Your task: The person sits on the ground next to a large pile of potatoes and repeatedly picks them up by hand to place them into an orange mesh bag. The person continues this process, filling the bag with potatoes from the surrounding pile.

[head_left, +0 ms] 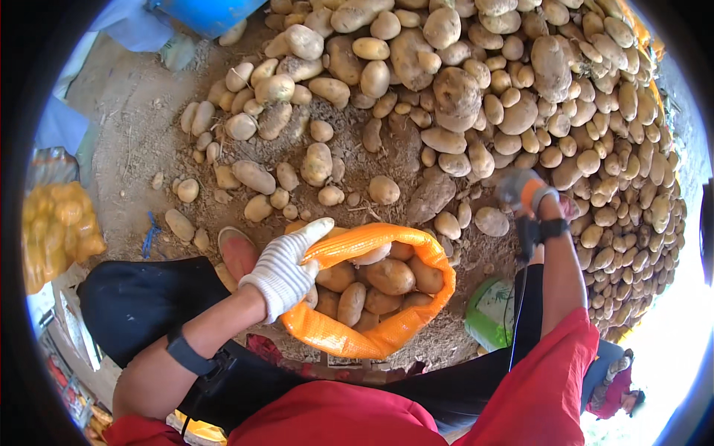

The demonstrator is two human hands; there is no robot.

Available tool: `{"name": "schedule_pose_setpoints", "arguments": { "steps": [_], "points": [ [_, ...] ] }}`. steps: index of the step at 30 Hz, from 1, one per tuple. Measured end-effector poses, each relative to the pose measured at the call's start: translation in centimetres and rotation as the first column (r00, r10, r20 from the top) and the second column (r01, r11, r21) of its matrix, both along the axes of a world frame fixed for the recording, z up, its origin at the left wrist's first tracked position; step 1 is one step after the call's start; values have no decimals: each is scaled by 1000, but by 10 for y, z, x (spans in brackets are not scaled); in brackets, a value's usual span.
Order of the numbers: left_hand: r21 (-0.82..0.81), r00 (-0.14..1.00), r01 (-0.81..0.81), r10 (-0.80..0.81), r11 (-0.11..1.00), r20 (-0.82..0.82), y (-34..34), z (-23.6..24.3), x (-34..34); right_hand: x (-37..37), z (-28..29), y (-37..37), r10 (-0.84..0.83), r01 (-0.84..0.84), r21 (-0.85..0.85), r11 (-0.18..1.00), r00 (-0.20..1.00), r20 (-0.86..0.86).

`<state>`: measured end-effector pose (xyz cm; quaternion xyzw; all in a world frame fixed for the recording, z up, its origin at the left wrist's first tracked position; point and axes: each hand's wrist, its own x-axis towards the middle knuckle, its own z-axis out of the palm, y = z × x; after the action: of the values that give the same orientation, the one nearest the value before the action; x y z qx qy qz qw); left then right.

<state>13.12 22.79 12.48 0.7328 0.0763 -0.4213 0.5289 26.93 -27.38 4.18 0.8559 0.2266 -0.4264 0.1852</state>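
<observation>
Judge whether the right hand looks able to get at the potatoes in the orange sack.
Probably yes: the orange sack is open, and the left hand holds its left side, leaving the right hand a free way to the potatoes inside.

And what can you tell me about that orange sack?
The orange sack looks like shiny woven plastic, its rim thick and apparently folded over. It sits between the person's legs on the dirt floor, its wide, roundish mouth open upward, showing potatoes inside. The gloved left hand holds the rim's left side. Its underside is hidden from this view.
</observation>
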Motion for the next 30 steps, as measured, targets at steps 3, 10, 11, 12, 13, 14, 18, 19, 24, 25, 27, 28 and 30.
{"name": "schedule_pose_setpoints", "arguments": {
  "steps": [3,10,11,12,13,14,18,19,24,25,27,28,30],
  "points": [
    [33,973,92,-97,995,208,13,-9,-9,-82,-31,27,-441,451,-75,889,890,117],
    [127,973,136,-157,983,170,5,0,-1,-190,-118,6,-739,669,317,672,579,346],
    [166,960,171,-202,971,192,4,-1,1,-185,-114,12,-812,727,362,584,519,267],
    [130,964,163,-186,978,189,4,-1,1,-181,-108,16,-873,778,398,486,451,185],
    [90,967,152,-167,984,192,3,-1,1,-172,-100,17,-919,816,428,388,381,105],
    [37,967,160,-164,986,195,-1,-2,1,-172,-88,8,-956,851,447,274,291,33],
    [75,963,157,-170,985,208,2,-9,2,-144,51,54,-752,748,513,-421,28,-659],
    [90,966,182,-195,979,168,-1,-1,5,-146,80,68,-692,713,515,-475,59,-720],
    [23,980,155,-157,988,125,-10,-9,5,-194,146,124,-443,590,467,-658,197,-874],
    [30,980,152,-155,988,127,-11,-8,6,-203,143,140,-440,573,460,-678,186,-879],
    [56,960,203,-210,977,186,-2,-10,8,-217,146,179,-475,594,449,-667,126,-871],
    [40,943,240,-243,970,226,0,-14,9,-224,146,200,-517,589,457,-667,76,-853],
    [-46,978,159,-152,986,140,3,-16,10,-237,139,240,-604,604,546,-580,130,-786]
  ]
}}
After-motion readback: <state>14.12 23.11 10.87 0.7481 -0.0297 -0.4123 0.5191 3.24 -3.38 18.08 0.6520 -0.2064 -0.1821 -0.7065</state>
